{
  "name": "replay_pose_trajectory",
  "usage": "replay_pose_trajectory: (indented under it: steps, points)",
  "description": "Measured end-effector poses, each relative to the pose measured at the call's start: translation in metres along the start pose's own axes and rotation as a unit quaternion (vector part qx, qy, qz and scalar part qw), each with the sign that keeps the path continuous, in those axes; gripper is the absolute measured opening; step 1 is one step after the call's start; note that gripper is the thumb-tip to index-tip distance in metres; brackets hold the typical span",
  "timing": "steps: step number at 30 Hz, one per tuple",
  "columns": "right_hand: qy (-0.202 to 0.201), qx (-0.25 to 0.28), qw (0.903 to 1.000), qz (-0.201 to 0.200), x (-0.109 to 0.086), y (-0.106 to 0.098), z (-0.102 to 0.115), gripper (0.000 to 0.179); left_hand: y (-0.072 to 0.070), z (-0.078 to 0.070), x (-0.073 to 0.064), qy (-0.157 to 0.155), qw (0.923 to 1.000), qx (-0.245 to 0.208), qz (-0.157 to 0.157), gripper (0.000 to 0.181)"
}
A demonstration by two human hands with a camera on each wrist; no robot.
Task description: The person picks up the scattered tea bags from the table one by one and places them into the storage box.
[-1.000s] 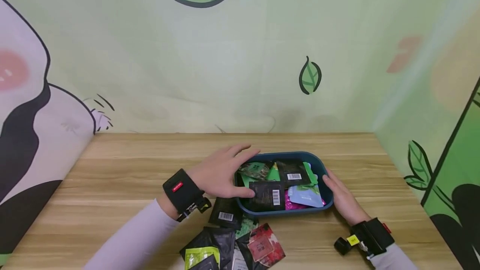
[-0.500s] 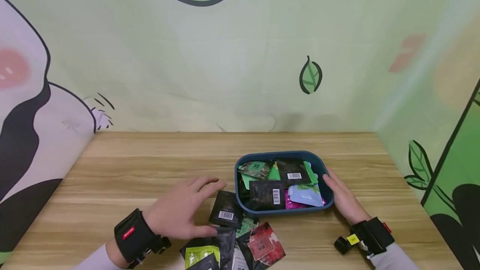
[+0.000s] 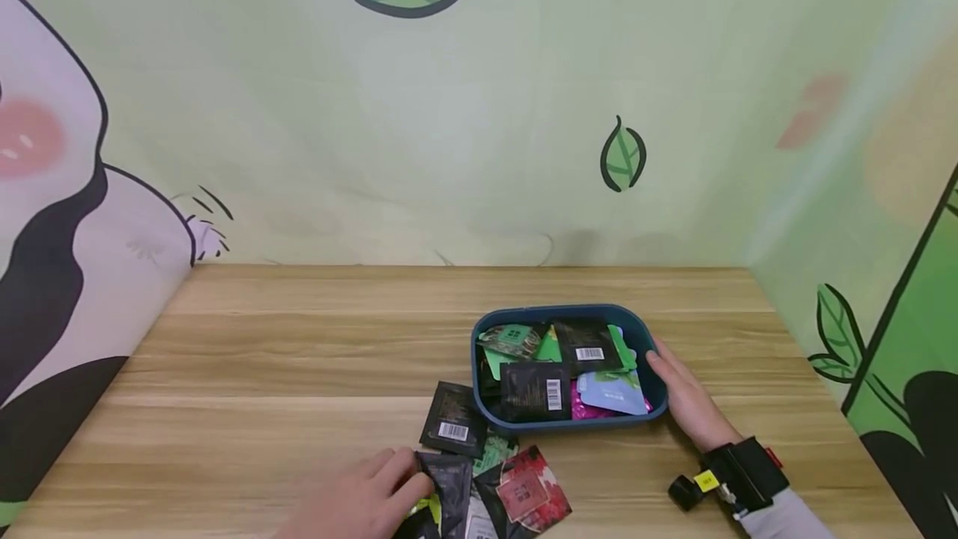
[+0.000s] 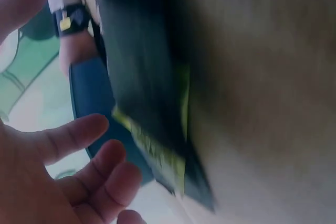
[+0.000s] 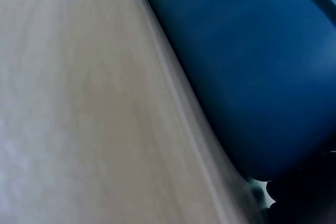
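Note:
A blue plastic box [image 3: 569,426] holds several flat sachets, among them a black sachet [image 3: 535,392] with a barcode and a light blue sachet [image 3: 615,391]. My right hand [image 3: 692,402] rests against the box's right end; in the right wrist view the blue wall [image 5: 252,72] fills the upper right. Over the loose pile at the front is my left hand [image 3: 362,496], fingers loosely bent. In the left wrist view its fingers [image 4: 79,135] are spread apart, beside a blurred dark sachet [image 4: 142,72] and a yellow-green one [image 4: 163,158], with nothing pinched between them.
In front of the box lie a black barcoded sachet [image 3: 454,420], a green sachet [image 3: 494,452], a red and black sachet [image 3: 526,489] and a dark grey sachet [image 3: 451,485]. A printed cloth backdrop [image 3: 479,140] rises behind the wooden table [image 3: 299,339].
My left hand has moved from the box's left rim down and toward me, to the loose sachets. The right hand stays at the box, and the sachets in it look the same.

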State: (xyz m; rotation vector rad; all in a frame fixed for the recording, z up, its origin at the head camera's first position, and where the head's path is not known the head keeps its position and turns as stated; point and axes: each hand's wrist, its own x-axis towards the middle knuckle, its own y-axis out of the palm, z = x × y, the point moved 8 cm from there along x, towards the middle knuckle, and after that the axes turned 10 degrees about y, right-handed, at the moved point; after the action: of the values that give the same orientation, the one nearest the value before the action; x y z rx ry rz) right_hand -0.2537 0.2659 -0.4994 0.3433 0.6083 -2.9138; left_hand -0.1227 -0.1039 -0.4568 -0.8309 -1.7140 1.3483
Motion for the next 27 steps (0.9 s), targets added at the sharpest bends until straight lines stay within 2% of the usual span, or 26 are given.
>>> replay_pose_trajectory:
  steps: [4, 7, 12, 14, 20, 27]
  points:
    - [0.004, -0.002, 1.0000, 0.000, 0.001, 0.000, 0.000, 0.080, 0.010, -0.011, -0.002, 0.016, 0.9991, 0.040, 0.003, 0.041]
    - [0.009, -0.004, 1.0000, -0.001, 0.001, 0.000, -0.001, 0.081, 0.015, -0.014, -0.002, 0.013, 0.9982, 0.057, 0.014, 0.041]
    - [0.016, -0.003, 0.9999, -0.001, 0.000, 0.000, -0.001, 0.082, 0.019, -0.015, -0.003, -0.016, 0.9978, 0.039, 0.052, 0.043]
    - [0.018, -0.003, 0.9998, -0.001, 0.000, 0.000, -0.001, 0.083, 0.020, -0.015, -0.003, -0.026, 0.9975, 0.033, 0.057, 0.042]
    - [0.023, -0.004, 0.9997, -0.004, 0.001, 0.000, -0.002, 0.083, 0.019, -0.017, -0.004, -0.051, 0.9968, 0.036, 0.050, 0.035]
    - [0.024, -0.002, 0.9997, -0.005, -0.001, 0.000, -0.001, 0.084, 0.016, -0.024, -0.009, -0.047, 0.9961, 0.074, 0.007, 0.020]
